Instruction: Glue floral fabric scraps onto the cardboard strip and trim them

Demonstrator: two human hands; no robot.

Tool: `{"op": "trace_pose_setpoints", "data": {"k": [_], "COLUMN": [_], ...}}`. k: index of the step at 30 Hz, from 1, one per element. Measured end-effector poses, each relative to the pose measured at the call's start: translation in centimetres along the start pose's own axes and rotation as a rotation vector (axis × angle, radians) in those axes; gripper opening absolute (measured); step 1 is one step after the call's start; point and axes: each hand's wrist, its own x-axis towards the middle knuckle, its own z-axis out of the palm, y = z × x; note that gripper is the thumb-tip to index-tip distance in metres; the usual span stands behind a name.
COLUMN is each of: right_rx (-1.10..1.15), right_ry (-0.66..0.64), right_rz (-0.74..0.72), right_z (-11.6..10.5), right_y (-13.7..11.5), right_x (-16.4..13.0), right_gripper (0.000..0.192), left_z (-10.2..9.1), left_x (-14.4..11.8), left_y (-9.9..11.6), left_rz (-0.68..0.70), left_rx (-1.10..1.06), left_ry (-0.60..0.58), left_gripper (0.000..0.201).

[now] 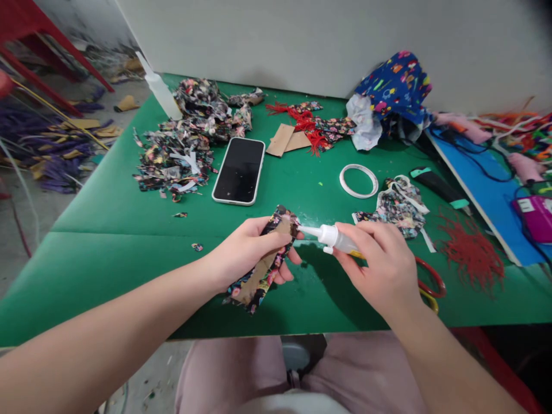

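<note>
My left hand (254,244) grips a strip of brown cardboard (262,268) whose edges are wrapped in dark floral fabric (276,270). The strip is tilted, its upper end pointing away from me. In my right hand (383,261) is a small glue bottle (340,238) with a white collar and a long thin nozzle. The nozzle tip meets the fabric edge near the strip's upper end, or comes very close to it; I cannot tell which. My right fingers wrap round the bottle body and hide part of it.
Floral scraps (172,155), a white squeeze bottle (161,95) and a phone (239,171) lie behind my left hand. Further right are cardboard pieces (282,140), a tape ring (359,181), a black-and-green cutter (437,185), red threads (472,250) and scissors handles (433,276).
</note>
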Motion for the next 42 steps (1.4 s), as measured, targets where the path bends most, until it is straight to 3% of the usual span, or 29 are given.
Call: {"op": "trace_pose_setpoints", "data": {"k": [20, 32, 38, 42], "right_rx": [-0.113, -0.106, 0.072, 0.347], "right_ry": [0.083, 0.147, 0.222, 0.229], "right_rz": [-0.030, 0.012, 0.112, 0.359], "right_z": [-0.1, 0.1, -0.1, 0.3], "right_y": [-0.1, 0.1, 0.1, -0.4], "right_x": [0.0, -0.1, -0.1, -0.4], "right_gripper": [0.028, 0.030, 0.033, 0.033], "left_z": [-0.1, -0.1, 0.0, -0.4], "left_x": [0.0, 0.0, 0.3, 0.9], "left_y": [0.7, 0.7, 0.4, -0.5], "left_rz": [-0.140, -0.149, -0.107, 0.130], "left_rx": [-0.142, -0.050, 0.247, 0.772], "left_ry": [-0.091, -0.107, 0.026, 0.134], "left_gripper": [0.016, 0.014, 0.022, 0.029]}}
